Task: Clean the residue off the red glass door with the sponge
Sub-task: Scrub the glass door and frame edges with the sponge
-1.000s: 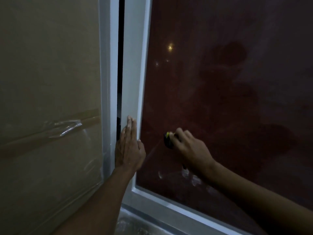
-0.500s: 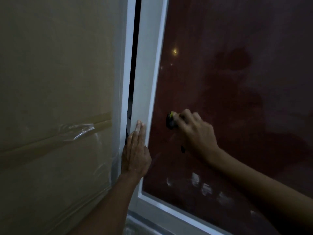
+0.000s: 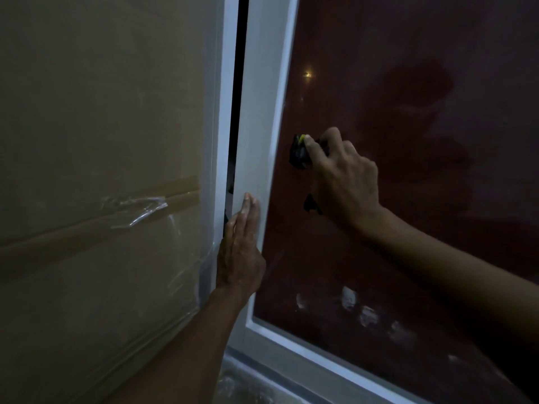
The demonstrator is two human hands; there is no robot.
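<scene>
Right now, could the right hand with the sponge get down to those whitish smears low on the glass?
Probably yes. The right hand holds the sponge against the red glass, with the whitish smears below it and only bare glass between. The left hand rests on the white frame, out of the way.

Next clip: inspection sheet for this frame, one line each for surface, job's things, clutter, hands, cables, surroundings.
Surface: red glass door, whitish residue patches low on the pane.
Job's things: sponge, dark with yellow edge, pressed on the glass.
Clutter: nothing seen.
Hands: right hand grips the sponge; left hand rests flat on the white frame.
Cables: nothing seen.
Surroundings: cardboard under plastic wrap left of the frame; dim light.
</scene>
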